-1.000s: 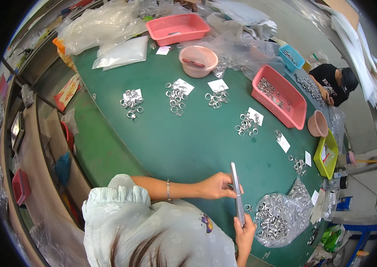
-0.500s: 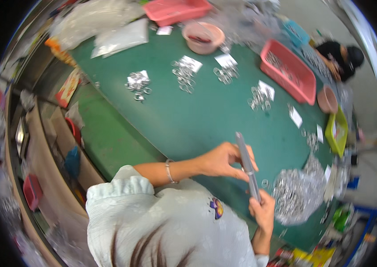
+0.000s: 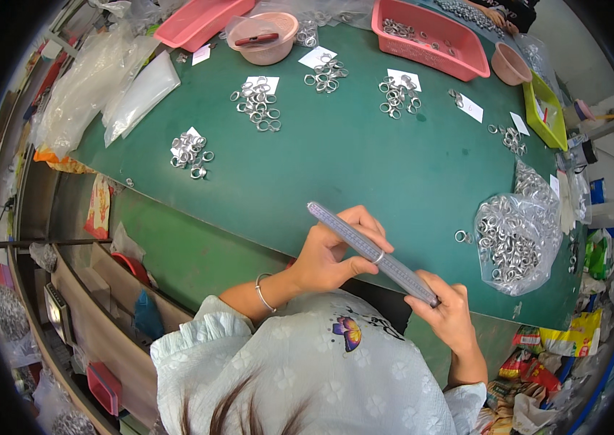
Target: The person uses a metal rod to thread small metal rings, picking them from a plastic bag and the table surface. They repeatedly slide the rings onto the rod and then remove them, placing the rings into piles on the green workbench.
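Grey rod (image 3: 394, 270) spans both hands (image 3: 452, 312), apparently above table edge (image 3: 205, 220).

Ring bag (image 3: 511, 243) on the table (image 3: 321, 145) right of the rod (image 3: 360, 243), ring piles (image 3: 257, 109) beyond

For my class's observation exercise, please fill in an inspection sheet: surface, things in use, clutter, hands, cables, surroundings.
Surface: green table.
Things in use: grey rod, apparently with a ring around it; metal rings heaped by white cards; bag of rings at right.
Clutter: clear plastic bags, pink tray, pink bowl.
Hands: right hand grips the rod's lower end; left hand at its middle, grip unclear.
Cables: nothing clearly seen.
Surroundings: brown shelving, yellow packet, co-worker's hand.
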`<state>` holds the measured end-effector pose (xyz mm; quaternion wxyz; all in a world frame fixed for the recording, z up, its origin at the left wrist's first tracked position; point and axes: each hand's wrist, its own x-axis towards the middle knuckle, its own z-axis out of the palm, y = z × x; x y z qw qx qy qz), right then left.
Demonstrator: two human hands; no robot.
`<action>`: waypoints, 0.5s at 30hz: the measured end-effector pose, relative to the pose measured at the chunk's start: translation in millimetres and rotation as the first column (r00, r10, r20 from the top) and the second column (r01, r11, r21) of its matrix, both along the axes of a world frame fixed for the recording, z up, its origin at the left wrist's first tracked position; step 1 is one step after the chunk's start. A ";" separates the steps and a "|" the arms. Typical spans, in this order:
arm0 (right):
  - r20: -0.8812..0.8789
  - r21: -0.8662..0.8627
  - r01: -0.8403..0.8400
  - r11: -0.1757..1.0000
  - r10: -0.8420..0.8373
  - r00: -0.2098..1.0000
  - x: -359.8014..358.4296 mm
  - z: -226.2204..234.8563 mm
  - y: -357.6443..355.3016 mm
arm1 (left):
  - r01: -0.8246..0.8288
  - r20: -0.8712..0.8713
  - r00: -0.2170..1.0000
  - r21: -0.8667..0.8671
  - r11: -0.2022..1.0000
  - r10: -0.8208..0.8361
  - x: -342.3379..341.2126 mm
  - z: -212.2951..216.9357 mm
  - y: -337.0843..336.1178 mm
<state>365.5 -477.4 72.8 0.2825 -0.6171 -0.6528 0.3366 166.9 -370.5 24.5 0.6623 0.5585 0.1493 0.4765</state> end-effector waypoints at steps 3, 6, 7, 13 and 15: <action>0.022 0.002 0.044 0.999 -0.044 0.999 -3.2 -5.5 -6.3 | -0.221 0.069 0.972 -0.050 0.974 0.224 -19.9 -12.2 17.4; -0.019 -0.075 0.050 0.996 -0.051 0.999 -10.9 -9.2 -8.9 | -0.081 0.143 0.984 -0.150 0.985 0.103 -31.1 -19.6 13.3; -0.037 -0.095 0.073 0.993 -0.077 0.996 -14.6 -8.5 -4.9 | -0.077 0.151 0.983 -0.171 0.982 0.104 -30.2 -25.4 12.8; 0.042 -0.163 0.105 0.981 -0.099 0.994 -13.2 -31.7 -11.3 | -0.562 -0.482 0.593 0.324 0.761 0.645 -76.8 -32.0 42.5; 0.018 -0.196 0.108 0.975 -0.107 0.994 -12.7 -43.4 -15.5 | -0.507 -0.490 0.231 0.676 0.534 0.840 -112.1 -50.6 60.0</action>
